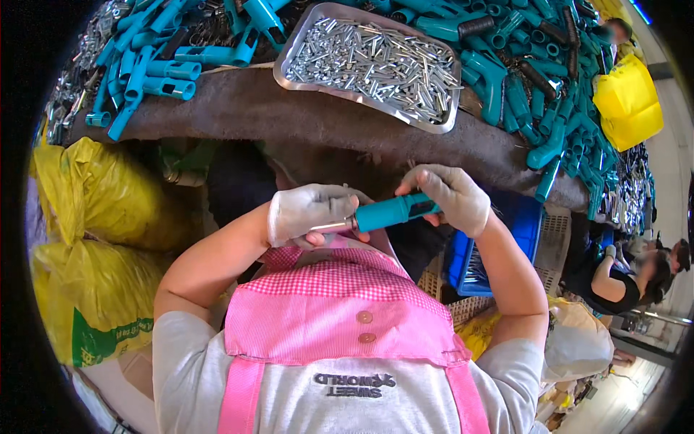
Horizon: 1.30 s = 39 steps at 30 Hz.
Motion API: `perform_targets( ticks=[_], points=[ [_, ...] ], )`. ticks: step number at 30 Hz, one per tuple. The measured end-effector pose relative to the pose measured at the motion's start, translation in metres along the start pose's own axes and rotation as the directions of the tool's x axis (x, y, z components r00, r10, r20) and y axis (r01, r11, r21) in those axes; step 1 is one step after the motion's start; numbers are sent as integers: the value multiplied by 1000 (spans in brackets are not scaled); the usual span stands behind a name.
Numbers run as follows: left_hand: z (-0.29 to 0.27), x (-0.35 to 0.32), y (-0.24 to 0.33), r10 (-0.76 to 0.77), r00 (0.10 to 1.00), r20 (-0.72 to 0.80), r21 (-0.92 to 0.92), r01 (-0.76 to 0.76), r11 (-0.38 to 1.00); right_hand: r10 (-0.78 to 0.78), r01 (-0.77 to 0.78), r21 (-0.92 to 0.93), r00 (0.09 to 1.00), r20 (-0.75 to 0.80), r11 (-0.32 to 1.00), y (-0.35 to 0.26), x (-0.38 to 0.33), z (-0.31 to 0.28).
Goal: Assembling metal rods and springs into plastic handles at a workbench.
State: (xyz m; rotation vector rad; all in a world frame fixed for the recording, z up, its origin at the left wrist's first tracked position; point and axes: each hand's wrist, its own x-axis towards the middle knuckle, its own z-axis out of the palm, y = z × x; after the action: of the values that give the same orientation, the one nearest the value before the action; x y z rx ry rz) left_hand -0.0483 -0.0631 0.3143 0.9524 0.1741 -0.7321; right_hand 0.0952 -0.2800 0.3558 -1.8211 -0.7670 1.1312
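Note:
In front of my chest, a teal slotted plastic tube (384, 213) lies nearly level between my hands. My gloved left hand (312, 211) is closed round a shiny metal piece (338, 226) that meets the tube's left end; how far it goes inside is hidden. My gloved right hand (454, 199) pinches the tube's slotted right end with thumb and fingers. Beyond my hands, a metal tray (289, 78) full of small silver pins (376, 61) stands on the brown-covered bench (231, 108).
Teal plastic parts lie heaped left (170, 76) and right (506, 79) of the tray. Yellow sacks (101, 195) stand at my left. A blue crate (519, 224) sits below my right forearm. A yellow container (627, 101) and a co-worker (614, 278) are farther right.

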Motion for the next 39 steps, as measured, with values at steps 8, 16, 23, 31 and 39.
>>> perform_targets(
  ticks=[8, 16, 23, 31, 39],
  points=[
    [-3, 1, -14, -100, 974, -201, 22, 106, 994, 255, -255, 56, 967, 12, 965, -21, 10, 19],
    [3, 8, -24, -46, 985, -166, -44, 40, 998, 18, -18, -2, 994, -111, 1000, -4, 18, 46],
    [2, 5, -27, -77, 990, -119, -164, 57, 985, 24, -20, 36, 992, -124, 999, 1, 28, 56],
    [-2, -2, -31, 98, 974, -203, -298, -157, 942, -518, 362, -558, 843, -147, 747, -20, 41, 19],
    [-3, 2, -23, 179, 938, -298, -380, -289, 879, -426, -93, -826, 821, -379, 556, -33, 84, -46]
  ],
)
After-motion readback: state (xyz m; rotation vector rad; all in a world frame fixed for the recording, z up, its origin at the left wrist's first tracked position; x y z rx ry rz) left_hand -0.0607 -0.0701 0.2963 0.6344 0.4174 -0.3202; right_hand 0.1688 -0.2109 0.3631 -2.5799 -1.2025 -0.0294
